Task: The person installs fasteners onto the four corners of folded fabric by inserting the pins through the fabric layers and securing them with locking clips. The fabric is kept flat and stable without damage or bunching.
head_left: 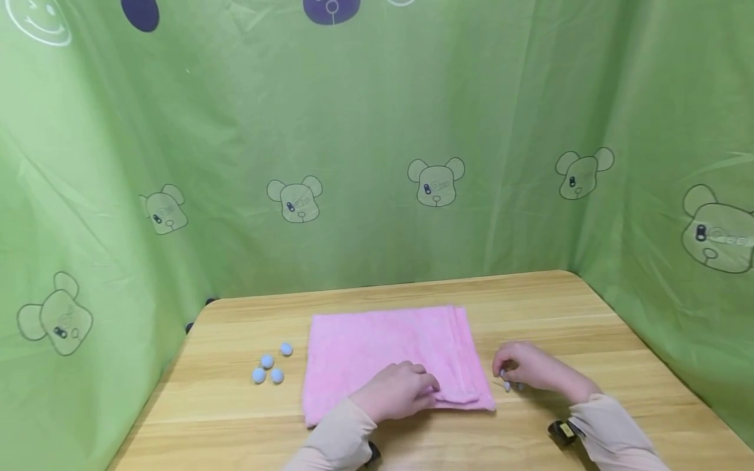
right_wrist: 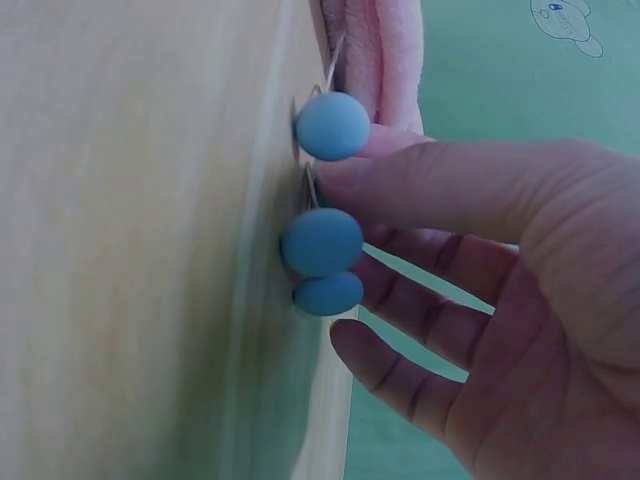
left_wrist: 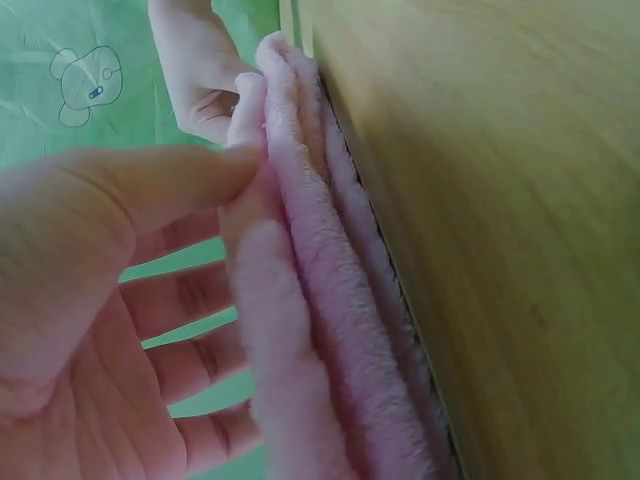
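Observation:
A folded pink towel (head_left: 383,340) lies in the middle of the table. My left hand (head_left: 400,392) rests over its near edge, and in the left wrist view the thumb and fingers pinch a raised fold. Right of the towel, my right hand (head_left: 538,369) is low over the tabletop, thumb and forefinger pinching at a blue round-headed pin. The right wrist view shows several such pins there: an upper blue head (right_wrist: 332,126) with a thin metal wire, and two lower heads, one of them (right_wrist: 322,243) close under the thumb. The fingertips are partly hidden.
Several pale blue round pieces (head_left: 267,361) lie on the wooden table (head_left: 230,418) left of the towel. A green curtain (head_left: 365,118) with bear-face prints surrounds the table's back and sides. Dark wrist devices (head_left: 561,433) sit at the sleeves.

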`<state>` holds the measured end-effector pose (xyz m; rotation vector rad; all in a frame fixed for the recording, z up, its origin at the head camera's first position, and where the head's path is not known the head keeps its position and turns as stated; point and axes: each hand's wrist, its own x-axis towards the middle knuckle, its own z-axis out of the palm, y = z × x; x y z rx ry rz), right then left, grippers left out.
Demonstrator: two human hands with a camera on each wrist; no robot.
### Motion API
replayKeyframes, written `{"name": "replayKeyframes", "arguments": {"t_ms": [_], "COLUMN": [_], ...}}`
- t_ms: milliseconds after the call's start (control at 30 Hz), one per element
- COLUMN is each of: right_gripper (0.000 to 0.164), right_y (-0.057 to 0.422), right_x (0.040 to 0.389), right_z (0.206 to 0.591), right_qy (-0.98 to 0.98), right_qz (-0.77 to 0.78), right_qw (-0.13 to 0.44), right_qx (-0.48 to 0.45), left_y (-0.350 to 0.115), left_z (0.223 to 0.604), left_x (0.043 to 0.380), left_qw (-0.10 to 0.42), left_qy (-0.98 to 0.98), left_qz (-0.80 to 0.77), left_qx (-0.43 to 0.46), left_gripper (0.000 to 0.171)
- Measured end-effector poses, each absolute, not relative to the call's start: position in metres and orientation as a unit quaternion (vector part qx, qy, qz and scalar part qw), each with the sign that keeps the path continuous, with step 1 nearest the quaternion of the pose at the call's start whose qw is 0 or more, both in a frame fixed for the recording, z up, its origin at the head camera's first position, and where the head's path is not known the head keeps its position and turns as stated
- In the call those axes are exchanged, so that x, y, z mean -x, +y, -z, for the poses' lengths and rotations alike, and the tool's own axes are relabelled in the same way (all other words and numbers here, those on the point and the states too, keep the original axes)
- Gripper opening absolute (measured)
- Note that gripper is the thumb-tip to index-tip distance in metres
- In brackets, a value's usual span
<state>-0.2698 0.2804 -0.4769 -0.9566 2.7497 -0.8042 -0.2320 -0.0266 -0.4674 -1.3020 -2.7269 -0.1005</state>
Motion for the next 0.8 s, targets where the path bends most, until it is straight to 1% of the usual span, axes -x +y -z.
{"name": "replayKeyframes", "arguments": {"t_ms": [267, 467, 533, 600, 733, 800], "right_gripper": [0.015, 0.013, 0.011, 0.01, 0.01, 0.011], "right_y": [0.279, 0.278, 0.279, 0.28, 0.281, 0.279], "right_x": [0.269, 0.268, 0.267, 0.266, 0.263, 0.26], "right_z": [0.477, 0.474, 0.47, 0.465, 0.454, 0.448], "right_qy": [0.913, 0.907, 0.905, 0.907, 0.917, 0.917], "right_qz": [0.263, 0.287, 0.298, 0.296, 0.259, 0.255], "right_qw": [0.071, 0.083, 0.079, 0.058, -0.025, -0.053], "right_qx": [0.305, 0.295, 0.293, 0.295, 0.301, 0.302], "left_y": [-0.025, -0.027, -0.029, -0.03, -0.032, -0.034], "left_z": [0.471, 0.469, 0.467, 0.465, 0.463, 0.464], "left_x": [0.234, 0.236, 0.237, 0.239, 0.243, 0.245], "left_qw": [0.133, 0.141, 0.128, 0.105, 0.037, 0.006], "left_qy": [-0.888, -0.894, -0.897, -0.902, -0.903, -0.899], "left_qz": [0.032, 0.076, 0.109, 0.149, 0.242, 0.292], "left_qx": [0.439, 0.419, 0.408, 0.392, 0.352, 0.327], "left_gripper": [0.014, 0.014, 0.016, 0.017, 0.019, 0.017]}}
